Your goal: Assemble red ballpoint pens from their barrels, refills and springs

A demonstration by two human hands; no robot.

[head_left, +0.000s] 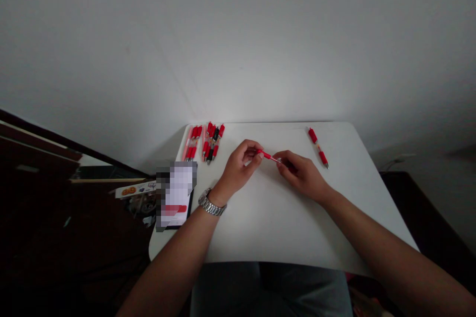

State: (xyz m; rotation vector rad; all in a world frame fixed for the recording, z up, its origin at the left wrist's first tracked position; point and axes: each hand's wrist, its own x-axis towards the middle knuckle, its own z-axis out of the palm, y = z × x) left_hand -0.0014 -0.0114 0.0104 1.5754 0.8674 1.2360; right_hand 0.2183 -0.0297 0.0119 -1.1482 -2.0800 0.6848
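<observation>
Above the middle of the white table, my left hand (pixel 243 163) pinches the red barrel part of a pen (pixel 265 154) between thumb and fingers. A thin, pale rod that looks like a pen refill (pixel 275 159) sticks out of its right end. The fingertips of my right hand (pixel 297 171) are closed on the far end of that rod. Part of the pen is hidden behind my left fingers. To the right of my hands lies a whole red pen (pixel 318 147), tilted, with its metal tip toward me.
Several red pens (pixel 193 143) and a black one (pixel 211 146) lie grouped at the table's (pixel 260 228) back left corner. A phone (pixel 176 195) with a partly blurred screen lies at the left edge. A wall (pixel 260 59) rises behind the table.
</observation>
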